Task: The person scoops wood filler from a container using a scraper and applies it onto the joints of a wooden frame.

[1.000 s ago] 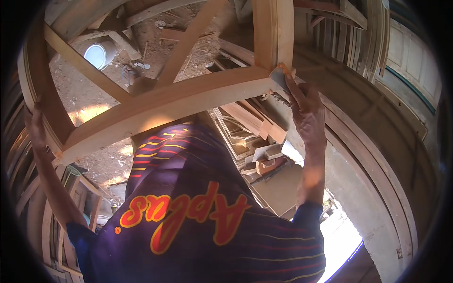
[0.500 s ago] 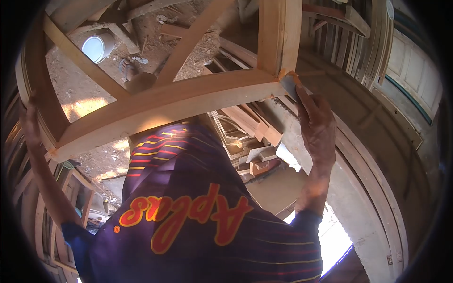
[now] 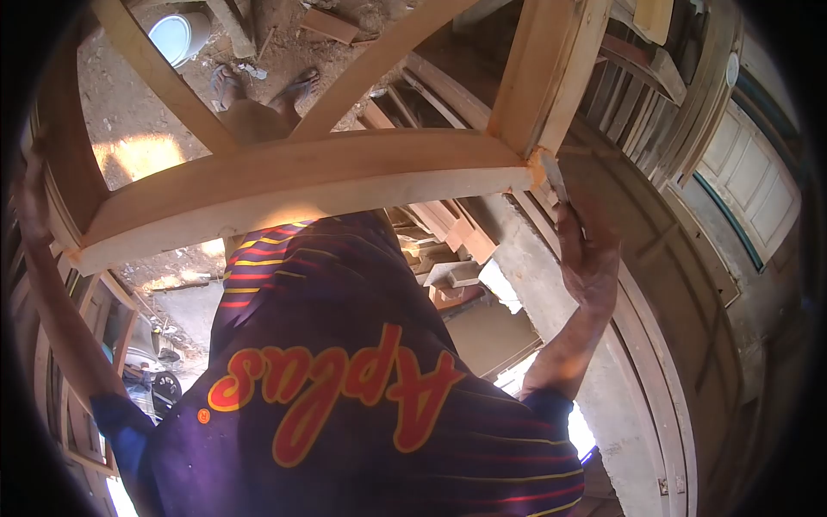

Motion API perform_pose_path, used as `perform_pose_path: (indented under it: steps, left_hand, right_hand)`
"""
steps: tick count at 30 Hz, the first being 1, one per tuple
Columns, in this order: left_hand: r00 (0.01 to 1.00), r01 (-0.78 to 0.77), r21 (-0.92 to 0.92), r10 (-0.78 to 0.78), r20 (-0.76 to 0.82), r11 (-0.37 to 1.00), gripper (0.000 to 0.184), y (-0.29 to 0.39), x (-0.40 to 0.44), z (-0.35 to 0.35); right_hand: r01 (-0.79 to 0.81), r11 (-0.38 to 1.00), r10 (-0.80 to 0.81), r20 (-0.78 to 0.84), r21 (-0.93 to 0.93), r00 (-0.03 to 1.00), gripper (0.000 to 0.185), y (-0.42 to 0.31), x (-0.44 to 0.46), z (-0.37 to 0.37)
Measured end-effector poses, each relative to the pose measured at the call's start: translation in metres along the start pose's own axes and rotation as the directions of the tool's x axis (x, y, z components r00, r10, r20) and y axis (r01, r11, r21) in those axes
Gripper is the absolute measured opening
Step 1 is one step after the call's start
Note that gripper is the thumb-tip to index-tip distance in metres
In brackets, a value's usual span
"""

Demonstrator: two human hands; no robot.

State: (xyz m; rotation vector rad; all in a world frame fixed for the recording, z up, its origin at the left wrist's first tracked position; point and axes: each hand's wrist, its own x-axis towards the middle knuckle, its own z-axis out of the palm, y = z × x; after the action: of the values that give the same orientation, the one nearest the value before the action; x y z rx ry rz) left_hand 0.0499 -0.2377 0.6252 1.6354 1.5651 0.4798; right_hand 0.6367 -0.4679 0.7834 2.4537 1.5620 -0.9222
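The wooden frame (image 3: 327,164) spans the view in front of the person's body, its near rail running crosswise just beyond the striped shirt (image 3: 345,302), with two slanting laths (image 3: 168,82) meeting the rail's far side and an upright (image 3: 547,73) rising from its right end. The right arm is bent, the right forearm (image 3: 564,349) angling up and outward from the sleeve, and the wrist brings the right hand (image 3: 590,258) just below the frame's right corner. Its fingers are curled and drawn close, pinching a thin flat blade (image 3: 556,179) whose far end lies at an orange patch (image 3: 539,169) on that corner; the back of the hand faces the camera. The left arm is straighter, the left forearm (image 3: 73,332) slanting up and outward to the far left, where the left hand (image 3: 33,194) lies along the outer side of the frame's left member (image 3: 73,142), fingers pointing upward. Shadow at the edge of the view hides those fingertips, so whether they grip or merely rest there cannot be told. Beyond the rail, both feet (image 3: 226,84) stand on the littered ground near a white bucket (image 3: 170,40).
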Motion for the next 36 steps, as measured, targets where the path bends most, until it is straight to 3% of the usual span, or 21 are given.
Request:
perform_pose_path:
  steps: [1, 3, 4, 7, 8, 10, 14, 17, 21, 26, 28, 31, 33, 36]
  left_hand:
    - [1.000, -0.001, -0.003, 0.001, 0.001, 1.000, 0.076, -0.003, -0.002, -0.001]
    - [0.978, -0.205, 0.227, 0.208, 0.011, 0.952, 0.069, -0.022, -0.005, -0.010]
    - [0.950, -0.304, 0.338, 0.312, 0.030, 0.891, 0.066, -0.034, -0.004, -0.016]
    - [0.852, -0.484, 0.534, 0.512, 0.109, 0.693, 0.060, -0.065, 0.000, -0.028]
    - [0.961, -0.264, 0.344, 0.274, 0.019, 0.901, 0.061, -0.075, 0.001, -0.028]
    - [1.000, -0.020, 0.120, 0.021, -0.007, 0.993, 0.062, -0.078, 0.003, -0.024]
    - [0.998, 0.068, -0.022, -0.068, -0.003, 0.997, 0.061, -0.055, -0.001, -0.013]
    - [0.995, 0.103, -0.041, -0.103, -0.002, 0.994, 0.062, -0.054, -0.002, -0.015]
    - [0.990, 0.144, 0.012, -0.143, -0.013, 0.990, 0.065, -0.051, 0.000, -0.012]
    - [0.997, 0.064, -0.037, -0.065, -0.029, 0.997, 0.066, -0.027, -0.004, 0.002]
    - [0.998, 0.008, -0.055, -0.011, -0.058, 0.998, 0.069, -0.029, -0.002, 0.002]
    - [0.996, 0.071, 0.026, -0.069, -0.050, 0.997, 0.069, -0.027, -0.001, 0.000]
    - [0.996, 0.050, 0.000, -0.049, -0.070, 0.999, 0.066, -0.023, -0.001, 0.002]
    - [0.997, -0.012, -0.023, 0.010, -0.081, 1.000, 0.066, -0.031, 0.003, 0.004]
  right_hand:
    - [-0.002, 1.000, 0.001, -0.001, -0.002, 1.000, 0.029, 0.003, -0.004, 0.004]
    - [-0.154, 0.972, 0.160, -0.019, 0.176, 0.987, 0.029, 0.005, -0.017, 0.017]
    - [-0.154, 0.971, 0.162, -0.031, 0.181, 0.986, 0.029, 0.009, -0.024, 0.027]
    - [-0.116, 0.933, 0.214, -0.267, 0.341, 0.940, 0.028, 0.018, -0.051, 0.067]
    - [-0.102, 0.918, 0.229, -0.303, 0.383, 0.925, 0.029, 0.025, -0.059, 0.084]
    - [-0.075, 0.901, 0.256, -0.383, 0.427, 0.887, 0.031, 0.033, -0.071, 0.115]
    - [-0.187, 0.841, 0.399, -0.347, 0.509, 0.849, 0.030, 0.013, -0.081, 0.155]
    - [-0.064, 0.787, 0.298, -0.287, 0.613, 0.911, 0.030, -0.016, -0.081, 0.150]
    - [-0.055, 0.671, 0.356, -0.256, 0.739, 0.899, 0.032, -0.016, -0.084, 0.144]
    - [0.086, 0.789, 0.305, -0.508, 0.609, 0.806, 0.030, -0.024, -0.069, 0.173]
    - [0.089, 0.962, 0.119, -0.689, 0.258, 0.715, 0.037, -0.033, -0.060, 0.190]
    - [0.122, 0.929, 0.198, -0.749, 0.348, 0.633, 0.044, -0.044, -0.042, 0.198]
    - [0.036, 0.932, 0.249, -0.711, 0.360, 0.658, 0.046, -0.047, -0.033, 0.204]
    - [0.056, 0.983, 0.103, -0.781, 0.174, 0.616, 0.050, -0.038, -0.023, 0.226]
